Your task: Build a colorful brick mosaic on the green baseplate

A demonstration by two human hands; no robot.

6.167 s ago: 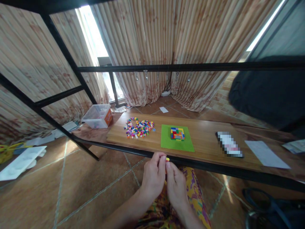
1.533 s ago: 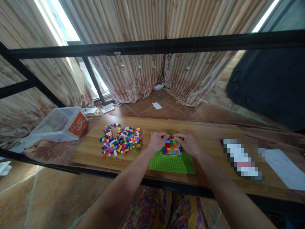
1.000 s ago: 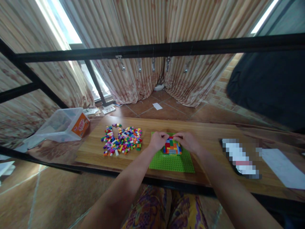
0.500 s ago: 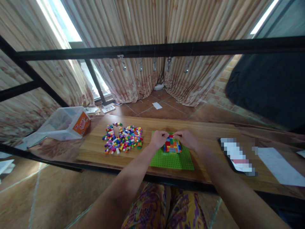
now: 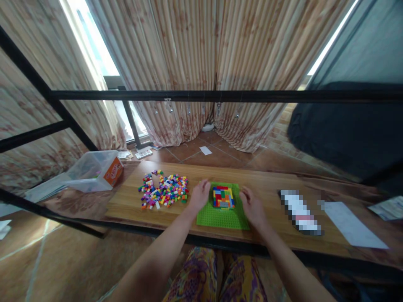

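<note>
Both left hand and right hand loosely spread and slightly curled, well apart, on either side of a small brick build. Left one at the left edge of a green baseplate, right one by its right edge; contact with the plate impossible to tell. On the baseplate, toward its far side and apart from both hands, that low, roughly square block of red, blue, yellow, green and orange. Farther left on the wooden surface, a scattered pile of loose bricks in many colours. Past the left end, a clear plastic box with an orange label. To the right, a dark-edged flat object, blurred into blocks, with a white sheet near it. Beyond, a black rail before striped curtains.
</note>
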